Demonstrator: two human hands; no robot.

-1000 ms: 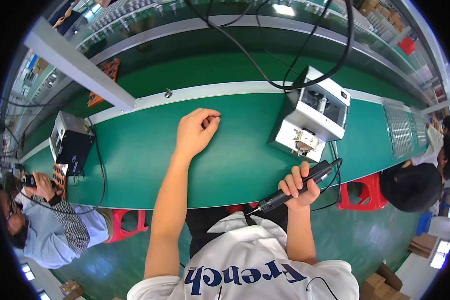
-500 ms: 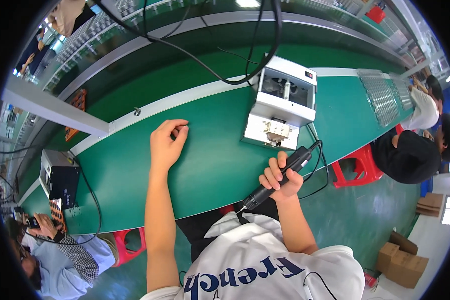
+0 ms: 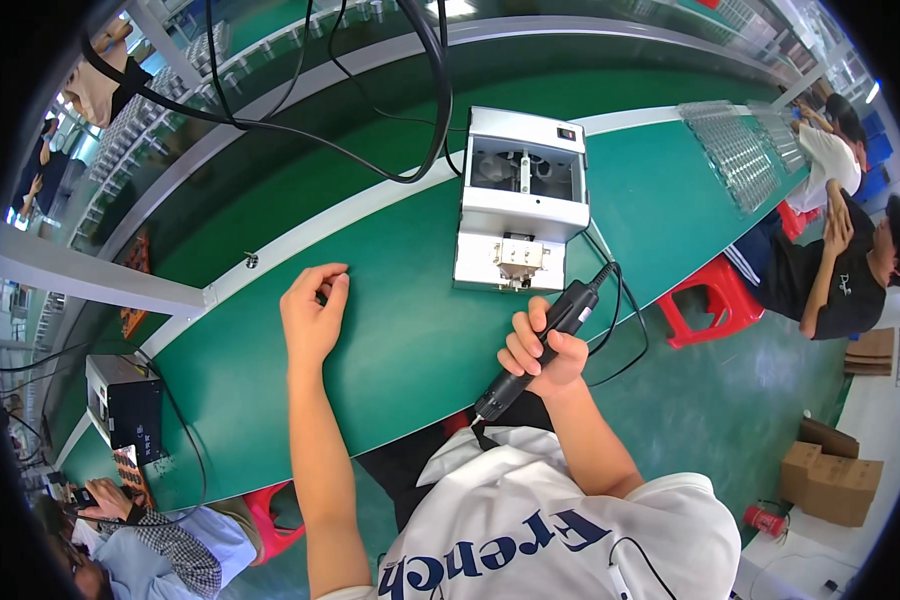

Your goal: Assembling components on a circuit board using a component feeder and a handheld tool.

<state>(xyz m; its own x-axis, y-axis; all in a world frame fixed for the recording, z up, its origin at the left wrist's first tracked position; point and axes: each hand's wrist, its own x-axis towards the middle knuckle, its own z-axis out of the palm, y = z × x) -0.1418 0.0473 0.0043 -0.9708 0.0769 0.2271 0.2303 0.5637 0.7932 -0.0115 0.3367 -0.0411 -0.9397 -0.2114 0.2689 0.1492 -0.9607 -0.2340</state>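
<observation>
My right hand point(image 3: 547, 352) is wrapped round a black electric screwdriver point(image 3: 570, 309). The tool slants, its thin bit pointing down toward my white shirt and its cord leaving the upper end. My left hand point(image 3: 312, 313) rests on the green tabletop point(image 3: 400, 330) with loosely bent fingers and a gap beside the thumb; I see nothing in it. Just beyond my right hand stands a white and grey machine, a box-shaped screw feeder point(image 3: 522, 195), with a small metal block point(image 3: 519, 258) on its front. Neither hand touches it.
Black cables point(image 3: 440, 90) hang over the bench's far side. A dark box-shaped device point(image 3: 125, 405) stands at the left, near a seated person point(image 3: 160, 550). Clear plastic trays point(image 3: 735, 160) lie far right. Another person sits beside a red stool point(image 3: 710, 300); cartons point(image 3: 830, 480) stand on the floor.
The whole view has shifted, so the bench and machine appear farther left. The right hand still grips the electric screwdriver, and the left still rests on the bench. The person at right has straightened up.
</observation>
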